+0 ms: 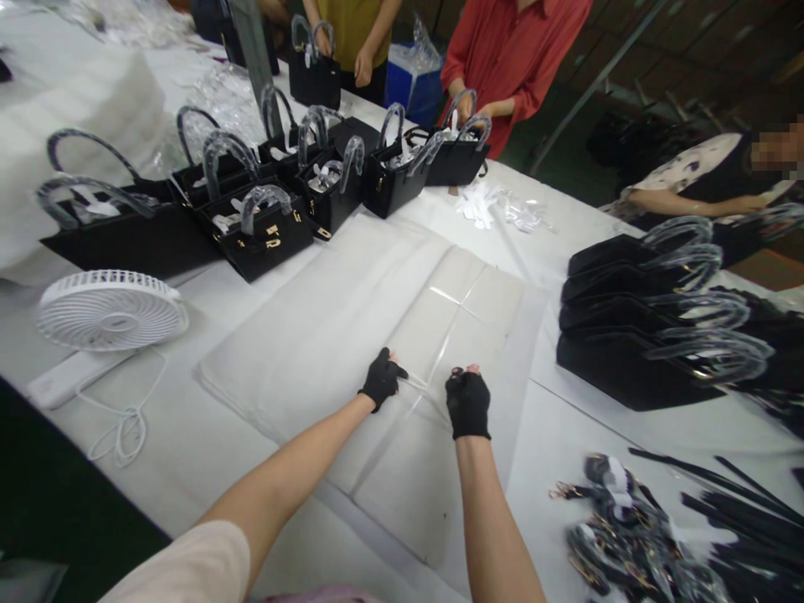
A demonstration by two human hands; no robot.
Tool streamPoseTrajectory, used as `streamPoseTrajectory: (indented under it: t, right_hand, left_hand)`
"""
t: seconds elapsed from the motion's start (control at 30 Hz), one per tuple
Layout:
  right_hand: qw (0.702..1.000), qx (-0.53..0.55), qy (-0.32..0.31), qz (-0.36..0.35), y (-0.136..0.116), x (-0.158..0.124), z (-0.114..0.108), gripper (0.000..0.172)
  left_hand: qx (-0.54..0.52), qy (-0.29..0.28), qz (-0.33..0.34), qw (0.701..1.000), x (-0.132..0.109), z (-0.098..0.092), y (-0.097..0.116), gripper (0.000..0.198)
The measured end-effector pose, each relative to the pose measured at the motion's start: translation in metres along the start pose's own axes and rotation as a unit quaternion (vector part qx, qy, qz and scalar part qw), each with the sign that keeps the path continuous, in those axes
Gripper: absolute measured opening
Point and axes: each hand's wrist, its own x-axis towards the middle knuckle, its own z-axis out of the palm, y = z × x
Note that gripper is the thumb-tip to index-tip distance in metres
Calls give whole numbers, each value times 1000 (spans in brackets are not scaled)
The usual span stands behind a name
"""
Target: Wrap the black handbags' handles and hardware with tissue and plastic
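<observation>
My left hand (380, 379) and my right hand (468, 404), both in black fingerless gloves, rest with curled fingers on a flat clear plastic bag (440, 331) lying on a stack of white tissue paper (327, 335) in the middle of the white table (207, 435). The fingertips pinch at the bag's creased edge. Whether the film is lifted off the paper I cannot tell.
Several black handbags (264, 234) with wrapped handles stand at the back left, more lie stacked at right (634, 335). A white fan (110, 310) with its cord sits at left. Black straps (659, 536) lie at the near right. Other people stand and sit at the far side.
</observation>
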Motion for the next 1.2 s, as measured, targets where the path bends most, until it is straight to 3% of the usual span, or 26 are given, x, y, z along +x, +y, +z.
streamPoseTrajectory:
  t: [0.13,0.27,0.33,0.4,0.5,0.57,0.63,0.7,0.83,0.93,1.03,1.2]
  right_hand:
    - [998,64,25,-9,-22,7,-16,39]
    - [995,88,39,12,-11,-14,-28,41]
    - [998,38,49,21,3,-26,-34,46]
    - [996,-79,32,13,16,-39,-36,50]
    - [972,-229,-58,-13,31,-55,-28,49]
    - [967,-218,-127,-24,35,-64,-18,40]
    - [971,-177,-159,-26,35,-70,-13,40]
    - [976,-158,-149,-10,31,-75,-19,45]
    - [968,-199,-150,12,13,-93,-62,46]
    - [943,-253,-217,12,-6,-121,-90,36]
    - [915,-275,-291,40,-18,-161,-103,42]
    - [869,-357,-318,131,13,-250,-120,34]
  left_hand:
    - [-40,16,12,999,3,-5,15,33]
    - [-31,-37,101,994,3,-7,49,35]
    - [-10,-72,166,984,2,-7,63,36]
    - [-13,-86,174,981,-1,-5,68,38]
    - [-53,-63,50,995,-16,6,54,41]
    - [-61,-40,-82,994,-33,16,36,45]
    - [-29,-88,-153,984,-53,24,19,51]
    - [17,-175,-145,974,-71,22,10,56]
    - [83,-283,-126,947,-98,-9,23,58]
    - [117,-344,-149,920,-119,-41,41,58]
    - [130,-378,-201,894,-151,-72,48,68]
    - [163,-393,-276,862,-205,-108,25,66]
